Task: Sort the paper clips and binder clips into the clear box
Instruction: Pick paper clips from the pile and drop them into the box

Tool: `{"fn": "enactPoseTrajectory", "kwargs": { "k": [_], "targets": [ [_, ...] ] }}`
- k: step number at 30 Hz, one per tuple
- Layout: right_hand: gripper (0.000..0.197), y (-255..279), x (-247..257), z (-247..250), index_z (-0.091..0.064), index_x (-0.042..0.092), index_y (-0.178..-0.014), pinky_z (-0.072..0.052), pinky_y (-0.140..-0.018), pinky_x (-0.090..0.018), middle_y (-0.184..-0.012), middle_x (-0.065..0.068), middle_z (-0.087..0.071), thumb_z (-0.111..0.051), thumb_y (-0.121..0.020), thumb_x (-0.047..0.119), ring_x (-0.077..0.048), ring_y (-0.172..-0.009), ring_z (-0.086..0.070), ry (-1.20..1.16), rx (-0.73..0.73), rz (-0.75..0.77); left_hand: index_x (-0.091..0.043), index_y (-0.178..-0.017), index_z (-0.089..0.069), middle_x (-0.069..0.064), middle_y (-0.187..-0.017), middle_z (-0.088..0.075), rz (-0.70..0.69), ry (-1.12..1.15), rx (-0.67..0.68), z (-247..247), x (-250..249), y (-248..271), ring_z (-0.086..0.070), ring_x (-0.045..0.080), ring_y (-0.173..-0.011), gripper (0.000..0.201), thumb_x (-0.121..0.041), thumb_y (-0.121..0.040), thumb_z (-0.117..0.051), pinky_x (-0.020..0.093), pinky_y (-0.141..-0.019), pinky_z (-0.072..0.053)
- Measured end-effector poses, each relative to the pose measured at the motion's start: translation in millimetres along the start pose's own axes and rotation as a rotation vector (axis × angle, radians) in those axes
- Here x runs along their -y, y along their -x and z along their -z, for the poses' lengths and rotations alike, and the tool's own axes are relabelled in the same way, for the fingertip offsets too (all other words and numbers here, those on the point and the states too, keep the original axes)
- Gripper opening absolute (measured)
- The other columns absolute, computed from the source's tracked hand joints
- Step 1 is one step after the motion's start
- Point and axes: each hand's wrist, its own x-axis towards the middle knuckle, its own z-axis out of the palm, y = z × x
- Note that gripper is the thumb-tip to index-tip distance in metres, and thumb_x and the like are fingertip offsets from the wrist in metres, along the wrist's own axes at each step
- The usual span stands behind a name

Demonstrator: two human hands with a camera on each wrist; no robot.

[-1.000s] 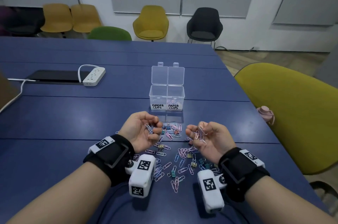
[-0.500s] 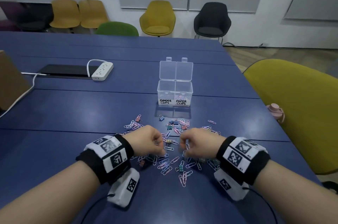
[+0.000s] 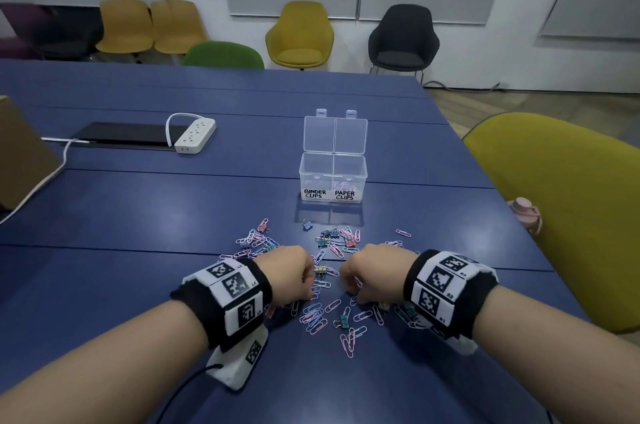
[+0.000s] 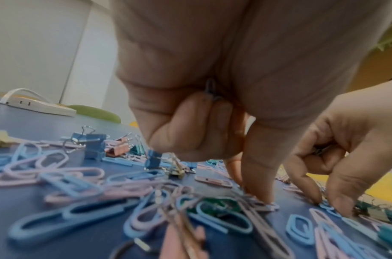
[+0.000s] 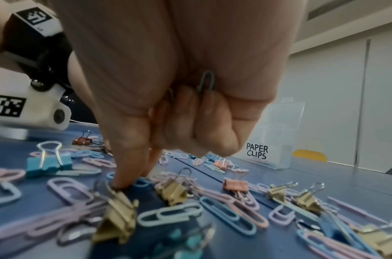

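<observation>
Pastel paper clips (image 3: 315, 318) and small binder clips (image 3: 343, 321) lie scattered on the blue table (image 3: 138, 215). Behind them stands the clear box (image 3: 332, 177), lids up, labelled BINDER CLIPS left and PAPER CLIPS right; some pink clips lie in the right compartment. My left hand (image 3: 294, 273) is palm-down over the pile, its curled fingers holding paper clips (image 4: 210, 89) against the palm while thumb and forefinger (image 4: 257, 175) press on a clip on the table. My right hand (image 3: 367, 274) likewise keeps clips (image 5: 205, 82) in its curled fingers, its thumb and forefinger (image 5: 126, 168) touching a blue clip.
A white power strip (image 3: 195, 136) and a dark flat device (image 3: 124, 134) lie at the back left. A brown box (image 3: 20, 160) stands at the left edge. A yellow chair (image 3: 571, 215) is beside the table on the right, with a pink bottle (image 3: 524, 214).
Both hands turned from palm-up, showing gathered clips, to palm-down, and dropped onto the pile. The head view tilted and shifted slightly.
</observation>
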Motion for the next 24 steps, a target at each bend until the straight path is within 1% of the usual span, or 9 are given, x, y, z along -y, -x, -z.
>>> {"fn": "enactPoseTrajectory", "kwargs": {
  "k": [2,5,7,9,11,14,17,20,24],
  "targets": [
    [0.016,-0.3,0.1,-0.3,-0.065,0.017,-0.099,-0.028,-0.049,-0.018,-0.085,0.003,-0.054,-0.063,-0.083,0.015,-0.019,-0.075,-0.048,0.009,0.007,-0.004,-0.022,-0.069,-0.06,-0.002,-0.074,-0.063,-0.011,0.052,-0.016,0.2,3.2,-2.0,-0.056,0.015,-0.07,0.014,-0.02,-0.079,-0.069,0.026,-0.07,-0.05],
    [0.015,-0.5,-0.7,-1.5,-0.065,0.015,-0.099,-0.028,-0.05,-0.02,-0.085,0.003,-0.055,-0.063,-0.084,0.015,-0.018,-0.076,-0.048,0.0,0.009,-0.01,-0.024,-0.064,-0.058,-0.009,-0.061,-0.056,-0.034,0.179,-0.03,4.7,8.7,-2.2,-0.051,0.006,-0.058,0.022,-0.02,-0.077,-0.075,0.017,-0.057,-0.042],
    [0.015,-1.5,-1.1,-2.6,-0.065,0.014,-0.098,-0.033,-0.056,-0.023,-0.085,0.003,-0.055,-0.063,-0.084,0.016,-0.018,-0.077,-0.049,-0.002,0.014,-0.017,-0.024,-0.066,-0.062,-0.012,-0.05,-0.051,-0.039,0.268,-0.041,9.6,12.5,-0.5,-0.046,-0.001,-0.046,0.018,-0.021,-0.075,-0.077,0.011,-0.048,-0.037],
    [0.014,-2.3,-1.2,-2.8,-0.066,0.014,-0.098,-0.037,-0.064,-0.024,-0.086,0.0,-0.058,-0.062,-0.084,0.016,-0.019,-0.078,-0.05,0.007,0.022,-0.022,-0.022,-0.069,-0.066,-0.013,-0.042,-0.049,-0.027,0.382,-0.046,12.8,15.4,1.7,-0.042,-0.001,-0.042,0.014,-0.022,-0.075,-0.078,0.011,-0.046,-0.036],
    [0.015,-2.4,-0.5,-2.5,-0.065,0.013,-0.099,-0.038,-0.067,-0.026,-0.09,-0.004,-0.062,-0.062,-0.085,0.017,-0.02,-0.078,-0.05,0.02,0.034,-0.025,-0.017,-0.073,-0.065,-0.011,-0.045,-0.048,0.025,0.596,-0.043,14.3,15.0,3.6,-0.04,0.004,-0.041,0.011,-0.021,-0.081,-0.073,0.014,-0.042,-0.035],
    [0.015,-1.2,0.9,-2.5,-0.065,0.013,-0.098,-0.038,-0.068,-0.027,-0.089,-0.004,-0.061,-0.058,-0.085,0.016,-0.022,-0.077,-0.05,0.061,0.027,-0.026,-0.016,-0.064,-0.047,-0.003,-0.055,-0.031,0.142,1.228,0.016,14.0,14.9,1.9,-0.026,0.008,-0.041,0.027,-0.011,-0.09,-0.051,0.017,-0.037,-0.02],
    [0.013,2.1,3.9,-3.4,-0.063,0.016,-0.093,-0.041,-0.067,-0.028,-0.091,-0.008,-0.064,-0.053,-0.085,0.016,-0.025,-0.075,-0.05,0.124,0.026,-0.02,-0.015,-0.06,-0.038,-0.001,-0.057,-0.027,0.19,1.64,0.16,16.2,16.9,1.9,-0.026,0.011,-0.041,0.019,-0.012,-0.079,-0.04,0.017,-0.035,-0.02],
    [0.019,1.9,6.1,-5.6,-0.062,0.007,-0.098,-0.041,-0.065,-0.03,-0.097,-0.013,-0.066,-0.051,-0.086,0.018,-0.028,-0.072,-0.049,0.212,0.009,-0.018,-0.013,-0.059,-0.037,0.0,-0.059,-0.029,0.145,1.846,0.201,15.4,16.4,3.2,-0.029,0.012,-0.042,0.012,-0.014,-0.071,-0.037,0.017,-0.037,-0.019],
    [0.022,-6.2,5.5,-7.8,-0.061,0.005,-0.102,-0.043,-0.065,-0.032,-0.099,-0.014,-0.066,-0.047,-0.089,0.015,-0.028,-0.072,-0.05,0.23,0.003,-0.031,-0.009,-0.061,-0.045,0.003,-0.06,-0.04,0.111,1.93,0.197,12.5,13.7,0.0,-0.034,0.013,-0.043,0.017,-0.018,-0.074,-0.038,0.017,-0.038,-0.018]
  ]
}}
